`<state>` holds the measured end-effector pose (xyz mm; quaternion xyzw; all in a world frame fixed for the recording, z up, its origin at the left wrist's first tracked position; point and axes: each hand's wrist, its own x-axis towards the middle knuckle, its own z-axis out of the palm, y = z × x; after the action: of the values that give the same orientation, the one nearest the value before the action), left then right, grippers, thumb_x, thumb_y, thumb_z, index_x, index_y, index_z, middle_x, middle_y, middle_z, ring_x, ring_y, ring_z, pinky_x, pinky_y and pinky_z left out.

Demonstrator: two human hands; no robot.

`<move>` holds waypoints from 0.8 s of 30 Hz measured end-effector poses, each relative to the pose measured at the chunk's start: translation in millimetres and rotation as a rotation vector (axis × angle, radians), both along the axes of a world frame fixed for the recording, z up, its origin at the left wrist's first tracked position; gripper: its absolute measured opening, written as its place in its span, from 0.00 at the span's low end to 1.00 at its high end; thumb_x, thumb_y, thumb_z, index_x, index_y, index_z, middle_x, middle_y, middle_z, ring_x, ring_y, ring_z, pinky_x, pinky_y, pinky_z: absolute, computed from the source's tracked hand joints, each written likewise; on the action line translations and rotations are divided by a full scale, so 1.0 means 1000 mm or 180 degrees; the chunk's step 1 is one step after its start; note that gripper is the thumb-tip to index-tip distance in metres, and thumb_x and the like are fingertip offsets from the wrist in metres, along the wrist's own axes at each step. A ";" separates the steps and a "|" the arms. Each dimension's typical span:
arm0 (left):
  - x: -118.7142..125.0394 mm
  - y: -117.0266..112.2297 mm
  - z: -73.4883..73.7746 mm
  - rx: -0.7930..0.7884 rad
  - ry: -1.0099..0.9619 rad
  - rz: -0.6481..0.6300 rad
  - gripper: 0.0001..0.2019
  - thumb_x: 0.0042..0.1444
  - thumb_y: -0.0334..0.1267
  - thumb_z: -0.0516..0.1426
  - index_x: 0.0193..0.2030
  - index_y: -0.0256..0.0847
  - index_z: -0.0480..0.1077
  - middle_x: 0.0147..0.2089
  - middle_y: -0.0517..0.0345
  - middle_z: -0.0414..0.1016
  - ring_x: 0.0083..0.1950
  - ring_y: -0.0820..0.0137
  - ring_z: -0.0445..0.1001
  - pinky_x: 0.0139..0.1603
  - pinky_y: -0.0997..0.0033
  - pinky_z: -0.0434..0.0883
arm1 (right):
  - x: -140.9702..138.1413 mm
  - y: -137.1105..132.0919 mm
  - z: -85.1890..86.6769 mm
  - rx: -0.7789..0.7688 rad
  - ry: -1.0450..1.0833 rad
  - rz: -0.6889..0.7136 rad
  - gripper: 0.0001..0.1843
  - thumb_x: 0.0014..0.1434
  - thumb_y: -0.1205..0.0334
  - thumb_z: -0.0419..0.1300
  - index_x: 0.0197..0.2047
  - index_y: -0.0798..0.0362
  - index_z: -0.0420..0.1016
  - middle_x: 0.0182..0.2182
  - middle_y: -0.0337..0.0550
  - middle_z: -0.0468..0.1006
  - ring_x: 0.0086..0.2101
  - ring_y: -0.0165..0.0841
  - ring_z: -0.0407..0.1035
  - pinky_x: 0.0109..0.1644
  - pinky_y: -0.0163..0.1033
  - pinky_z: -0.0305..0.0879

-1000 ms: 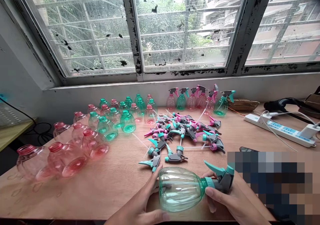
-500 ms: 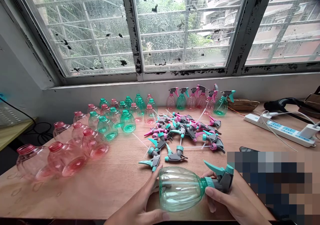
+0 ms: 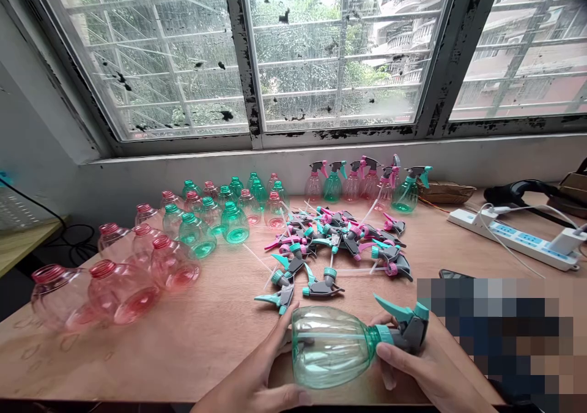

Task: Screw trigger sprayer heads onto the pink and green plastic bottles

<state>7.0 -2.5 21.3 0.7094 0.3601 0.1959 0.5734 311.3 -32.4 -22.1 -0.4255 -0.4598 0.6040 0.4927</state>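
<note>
A clear green spray bottle (image 3: 332,349) lies sideways between my hands at the table's front edge, its base to the left. My left hand (image 3: 270,364) is wrapped round the base end, some fingers hidden behind the plastic. At the neck, my right hand (image 3: 413,358) grips the teal collar of the grey and teal spray head (image 3: 408,327) with thumb and fingers. The head sits on the bottle's neck, and a white tube shows inside. Just beyond lies a heap of loose spray heads (image 3: 330,241) in grey, teal and pink.
Headless pink bottles (image 3: 121,293) and green bottles (image 3: 195,235) stand at the left. Several bottles with heads (image 3: 332,183) line the back wall. On the right are a white power strip (image 3: 513,238) with cables, and a phone (image 3: 456,274) beside a blurred-out patch.
</note>
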 end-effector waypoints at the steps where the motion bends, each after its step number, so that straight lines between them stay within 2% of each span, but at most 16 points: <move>1: 0.000 0.000 0.000 -0.0016 0.0011 0.0012 0.54 0.58 0.28 0.66 0.81 0.55 0.37 0.85 0.59 0.37 0.84 0.50 0.36 0.82 0.49 0.41 | 0.000 0.000 0.000 -0.0003 0.0005 -0.0001 0.25 0.56 0.39 0.73 0.43 0.50 0.77 0.19 0.35 0.80 0.22 0.35 0.72 0.30 0.41 0.69; 4: 0.000 0.000 0.000 -0.0089 0.0027 0.0017 0.55 0.59 0.29 0.66 0.81 0.56 0.35 0.85 0.59 0.39 0.84 0.50 0.35 0.82 0.48 0.42 | 0.000 0.000 0.000 -0.0014 0.0020 -0.0012 0.25 0.56 0.39 0.73 0.44 0.50 0.77 0.19 0.34 0.79 0.22 0.35 0.72 0.31 0.41 0.69; 10: 0.001 -0.001 0.002 -0.0052 0.0000 0.0018 0.53 0.58 0.27 0.65 0.81 0.57 0.38 0.85 0.62 0.35 0.84 0.50 0.36 0.82 0.48 0.42 | 0.000 0.000 0.000 -0.0021 -0.0040 -0.0026 0.25 0.56 0.39 0.73 0.43 0.51 0.77 0.19 0.35 0.79 0.22 0.36 0.72 0.31 0.42 0.68; 18: 0.001 -0.001 0.002 -0.0148 -0.0007 0.0004 0.54 0.59 0.29 0.65 0.81 0.56 0.35 0.85 0.62 0.31 0.84 0.51 0.34 0.82 0.52 0.45 | 0.001 0.000 -0.003 -0.0034 -0.0005 -0.0037 0.24 0.56 0.41 0.74 0.43 0.51 0.77 0.19 0.35 0.80 0.22 0.36 0.73 0.31 0.42 0.68; 24: 0.000 0.000 -0.001 -0.0107 0.0026 0.0049 0.55 0.59 0.33 0.67 0.81 0.57 0.33 0.85 0.61 0.38 0.84 0.49 0.35 0.82 0.48 0.44 | 0.001 0.000 -0.003 -0.0065 0.0030 -0.0009 0.25 0.56 0.39 0.74 0.43 0.50 0.77 0.20 0.34 0.80 0.22 0.35 0.72 0.30 0.41 0.68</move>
<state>6.9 -2.9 20.4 0.6976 0.3711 0.1912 0.5823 312.6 -32.3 -24.8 -0.4283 -0.4507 0.6100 0.4913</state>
